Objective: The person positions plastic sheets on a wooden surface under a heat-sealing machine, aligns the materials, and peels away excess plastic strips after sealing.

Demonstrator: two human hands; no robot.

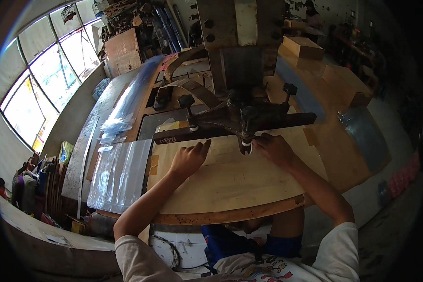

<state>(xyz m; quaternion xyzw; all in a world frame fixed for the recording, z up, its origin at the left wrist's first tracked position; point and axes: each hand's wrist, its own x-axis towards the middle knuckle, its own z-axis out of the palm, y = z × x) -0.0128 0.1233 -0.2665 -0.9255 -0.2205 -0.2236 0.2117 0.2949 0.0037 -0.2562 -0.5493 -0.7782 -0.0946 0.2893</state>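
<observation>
My left hand (191, 158) lies over the pale yellowish board in front of the press. Its fingers are drawn together, tips by the lower edge of the dark metal bar (207, 133); whatever they pinch cannot be made out. My right hand (275, 150) is curled beside the white-collared fitting (246, 142) at the front of the press head, fingertips close under the bar. What it grips is hidden. The dark press head (244, 113) has black knobs and spans the bar above the board (235, 183). Brown tape patches (310, 137) mark the board's sides.
To the left lie a stack of clear plastic sheets (118, 174) and a long bluish pile of film (131, 101). Cardboard boxes (303, 48) and more clear sheets (364, 134) rest on the right-hand table. A wooden edge (230, 214) borders the near side. Another person (313, 19) stands far back.
</observation>
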